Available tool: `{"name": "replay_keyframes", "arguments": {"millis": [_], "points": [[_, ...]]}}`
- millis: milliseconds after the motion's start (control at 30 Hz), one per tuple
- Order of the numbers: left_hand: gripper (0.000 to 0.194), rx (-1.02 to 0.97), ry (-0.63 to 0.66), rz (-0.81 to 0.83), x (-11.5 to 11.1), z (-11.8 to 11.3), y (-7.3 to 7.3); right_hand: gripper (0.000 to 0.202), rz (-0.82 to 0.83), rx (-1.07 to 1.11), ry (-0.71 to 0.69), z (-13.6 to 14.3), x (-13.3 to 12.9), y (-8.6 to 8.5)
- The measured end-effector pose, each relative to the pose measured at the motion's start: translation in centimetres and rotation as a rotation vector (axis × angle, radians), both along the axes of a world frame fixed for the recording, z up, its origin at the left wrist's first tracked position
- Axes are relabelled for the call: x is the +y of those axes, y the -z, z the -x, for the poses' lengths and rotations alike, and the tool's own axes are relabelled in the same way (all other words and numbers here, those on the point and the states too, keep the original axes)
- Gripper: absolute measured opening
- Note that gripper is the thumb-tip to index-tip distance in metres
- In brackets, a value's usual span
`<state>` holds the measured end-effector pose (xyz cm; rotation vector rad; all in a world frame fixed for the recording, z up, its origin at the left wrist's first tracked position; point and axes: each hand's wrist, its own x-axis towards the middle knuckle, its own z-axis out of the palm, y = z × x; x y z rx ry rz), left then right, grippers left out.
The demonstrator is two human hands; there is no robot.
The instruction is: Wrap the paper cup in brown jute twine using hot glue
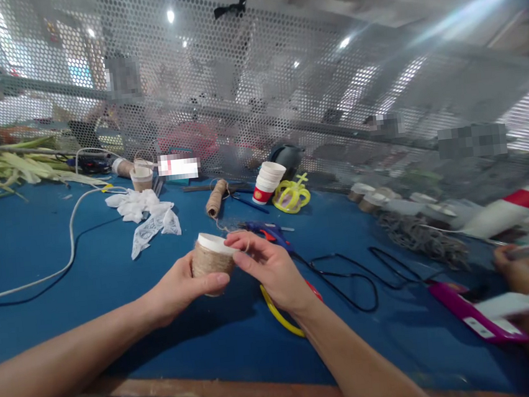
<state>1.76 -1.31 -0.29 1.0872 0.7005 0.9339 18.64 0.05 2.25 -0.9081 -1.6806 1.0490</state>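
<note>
Twine-wrapped cup [212, 260]: held above the front of the surface [177, 357], white rim bare. Left hand [198, 283]: clamped around the cup, thumb across its front. Right hand [266, 264]: thumb and fingertips together at the rim, apparently pinching a strand of twine.

Risks, in the inspector's judgement. Slack at the pinch could let the top turns loosen or ride over the rim. Too firm a left grip could dent the cup if its wall is thin. The spool [217, 197] lies on its side and could roll under a pull. The glue gun [270, 230] lies just beyond the right hand; if hot, it could burn a knuckle, though its heat cannot be told. Its black cord [340, 258] could be snagged by the right forearm.

Markings: the stacked cups [268, 180] carry a red band with a gold emblem, too small to read. No legible lettering found on the purple power strip [472, 314].
</note>
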Motion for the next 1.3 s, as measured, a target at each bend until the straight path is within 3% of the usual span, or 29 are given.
{"name": "replay_keyframes", "arguments": {"millis": [267, 367, 433, 533, 667, 1100, 1300], "points": [[0.063, 0.106, 0.043, -0.097, 0.5, 0.7, -0.7, 0.014, 0.109, 0.054, -0.035, -0.6, 0.0, -0.2], [0.067, 0.183, -0.089, -0.26, 0.9, 1.6, -1.4, 0.017, 0.22, 0.14, -0.054, -0.9, 0.1, -0.1], [0.057, 0.227, -0.128, -0.411, 1.2, 2.3, -1.8, 0.017, 0.264, 0.166, -0.096, -1.0, 0.2, -0.1], [0.032, 0.235, -0.066, -0.566, 1.2, 3.0, -2.4, 0.017, 0.27, 0.16, -0.172, -1.2, 0.3, -0.2], [0.019, 0.196, 0.017, -0.532, 1.0, 3.1, -2.5, 0.016, 0.234, 0.082, -0.243, -1.3, 0.2, -0.4], [0.021, 0.095, 0.074, -0.401, 1.0, 2.9, -2.3, 0.019, 0.226, 0.05, -0.297, -1.0, 0.0, -0.6], [0.014, 0.202, 0.111, -0.531, 1.2, 3.4, -2.7, 0.019, 0.281, 0.073, -0.298, -1.1, -0.1, -0.6]]}}
